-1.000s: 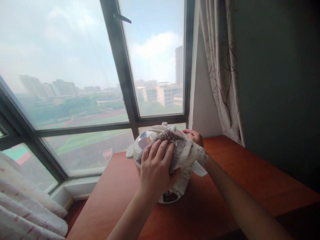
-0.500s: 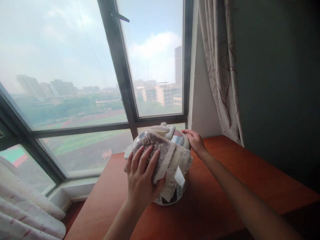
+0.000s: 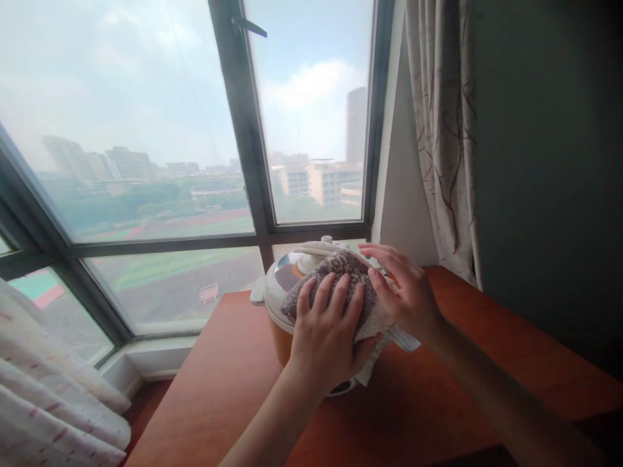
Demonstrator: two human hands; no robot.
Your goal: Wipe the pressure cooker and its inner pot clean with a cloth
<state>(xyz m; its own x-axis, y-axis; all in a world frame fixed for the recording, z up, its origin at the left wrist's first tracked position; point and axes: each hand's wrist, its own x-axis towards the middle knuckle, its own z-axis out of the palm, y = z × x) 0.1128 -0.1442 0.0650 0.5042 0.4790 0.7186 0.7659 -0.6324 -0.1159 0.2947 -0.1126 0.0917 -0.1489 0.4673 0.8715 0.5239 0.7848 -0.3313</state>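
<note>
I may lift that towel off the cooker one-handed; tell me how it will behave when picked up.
The towel is probably floppy: it drapes over the cooker lid and hangs down its side. It looks light and fuzzy, so it likely won't slip from the fingers. The left hand presses it flat; once lifted, it would likely sag.

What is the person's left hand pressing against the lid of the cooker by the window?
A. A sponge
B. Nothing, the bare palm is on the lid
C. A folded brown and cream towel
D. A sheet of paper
C: the left hand lies spread over a fuzzy brown and cream towel draped on the lid of the cooker, with the right hand at the towel's edge.
</note>
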